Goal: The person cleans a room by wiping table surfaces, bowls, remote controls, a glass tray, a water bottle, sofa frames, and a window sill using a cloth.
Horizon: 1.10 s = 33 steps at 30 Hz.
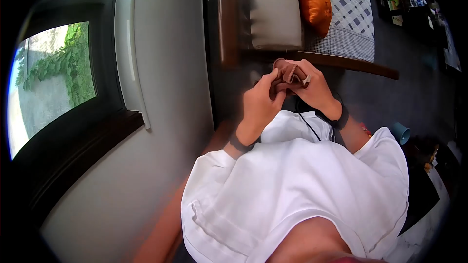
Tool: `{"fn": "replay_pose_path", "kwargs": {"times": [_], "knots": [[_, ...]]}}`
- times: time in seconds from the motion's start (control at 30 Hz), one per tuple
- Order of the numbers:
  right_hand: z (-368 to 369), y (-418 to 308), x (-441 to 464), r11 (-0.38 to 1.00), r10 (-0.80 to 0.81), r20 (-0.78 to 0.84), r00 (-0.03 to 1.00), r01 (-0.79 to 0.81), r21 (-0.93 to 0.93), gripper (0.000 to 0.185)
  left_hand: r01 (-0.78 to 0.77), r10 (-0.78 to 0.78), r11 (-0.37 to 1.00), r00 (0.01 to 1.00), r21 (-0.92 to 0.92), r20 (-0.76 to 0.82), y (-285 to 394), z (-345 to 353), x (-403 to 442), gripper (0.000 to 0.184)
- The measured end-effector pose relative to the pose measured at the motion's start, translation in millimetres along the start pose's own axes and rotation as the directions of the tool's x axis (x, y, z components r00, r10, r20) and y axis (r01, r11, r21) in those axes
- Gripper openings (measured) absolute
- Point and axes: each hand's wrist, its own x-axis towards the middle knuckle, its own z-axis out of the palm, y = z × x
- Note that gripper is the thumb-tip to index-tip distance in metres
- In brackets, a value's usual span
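A bunched piece of brown cloth with a ribbed edge is held up in front of the white shirt, between both hands. My left hand pinches its left and lower side, with the thumb against the folds. On the other side, my right hand has its fingers curled around the cloth's upper right part. Something small and whitish shows at the right hand's fingers; I cannot tell if it is a ring. The folds hide the cloth's full shape. Dark bands circle both wrists.
Ahead stands a wooden-framed seat with a pale cushion, an orange pillow and a patterned cover. A wall and a dark-framed window are at left. A blue-grey cup is at right.
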Motion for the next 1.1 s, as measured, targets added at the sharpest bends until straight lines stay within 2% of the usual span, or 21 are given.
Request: {"fn": "replay_pose_path", "kwargs": {"times": [0.07,0.1,0.13,0.2,0.23,0.3,0.47,0.53,0.57,0.6,0.63,0.7,0.8,0.83,0.87,0.93,1.03,1.1], "knots": [[22.1,-30.2,10.1,0.997,-0.081,-0.026,0.996,0.081,0.000,0.053,-0.048,0.041,0.991,0.998,-0.123,-0.056,-0.5,-39.2,-0.8,0.046],[33.2,-46.0,18.8,0.993,-0.117,-0.053,0.992,0.118,0.012,0.053,-0.152,0.142,0.983,0.986,-0.107,-0.092,-2.7,-58.4,6.4,0.048],[42.8,-58.9,28.8,0.987,-0.155,-0.084,0.984,0.157,0.019,0.053,-0.182,0.174,0.980,0.980,-0.076,-0.098,-7.4,-74.7,15.2,0.048],[60.7,-73.6,46.0,0.989,-0.141,-0.119,0.983,0.137,-0.047,0.050,-0.239,0.236,0.971,0.966,-0.015,-0.107,-18.6,-100.5,33.0,0.048],[67.1,-76.1,54.6,0.991,-0.123,-0.136,0.983,0.115,-0.067,0.049,-0.199,0.197,0.980,0.977,-0.013,-0.077,-27.4,-107.1,41.7,0.045],[74.0,-82.1,66.7,0.994,-0.072,-0.163,0.984,0.056,-0.098,0.043,-0.215,0.213,0.974,0.976,-0.070,-0.032,-36.6,-115.5,63.0,0.041],[62.3,-82.5,102.2,0.999,-0.030,-0.227,0.973,0.021,-0.046,0.037,-0.127,0.141,0.974,0.988,-0.189,0.059,-33.4,-114.6,111.7,0.036],[56.1,-69.3,122.2,0.996,-0.061,-0.246,0.967,0.042,-0.083,0.037,-0.200,0.206,0.971,0.978,-0.129,0.039,-34.7,-112.2,136.2,0.035],[54.1,-60.2,132.6,0.986,-0.126,-0.255,0.959,0.093,-0.139,0.038,-0.233,0.236,0.963,0.972,-0.138,0.006,-40.0,-108.4,148.2,0.034],[51.6,-57.2,141.6,0.985,-0.102,-0.244,0.964,0.064,-0.160,0.039,-0.262,0.261,0.954,0.965,-0.143,-0.028,-44.9,-105.8,157.2,0.033],[48.0,-57.2,151.7,0.983,-0.078,-0.233,0.969,0.036,-0.179,0.041,-0.226,0.227,0.966,0.974,-0.128,-0.009,-41.1,-106.3,166.4,0.024],[39.4,-58.7,173.1,0.979,-0.031,-0.232,0.972,-0.017,-0.204,0.044,-0.286,0.282,0.955,0.958,-0.073,-0.057,-42.2,-100.3,190.3,0.021],[31.4,-45.0,205.7,0.961,-0.138,-0.285,0.949,0.058,-0.270,0.044,-0.305,0.301,0.952,0.950,-0.030,-0.086,-47.3,-92.7,226.8,0.017],[28.3,-46.0,214.3,0.951,-0.228,-0.301,0.926,0.146,-0.272,0.043,-0.299,0.296,0.954,0.951,-0.022,-0.087,-49.1,-91.7,236.1,0.016],[30.6,-44.0,219.5,0.947,-0.263,-0.350,0.899,0.171,-0.271,0.040,-0.283,0.282,0.959,0.955,0.003,-0.095,-48.3,-91.2,243.5,0.015],[32.4,-43.4,226.2,0.932,-0.335,-0.450,0.828,0.223,-0.284,0.036,-0.350,0.345,0.936,0.931,-0.026,-0.115,-53.5,-90.3,250.4,0.015],[34.2,-42.1,218.8,0.938,-0.295,-0.420,0.858,0.175,-0.300,0.036,-0.318,0.311,0.947,0.944,-0.048,-0.107,-53.5,-90.8,245.2,0.016],[35.9,-45.6,209.7,0.934,-0.285,-0.400,0.871,0.157,-0.322,0.035,-0.286,0.283,0.955,0.958,-0.078,-0.044,-53.3,-93.4,235.5,0.018]]}}
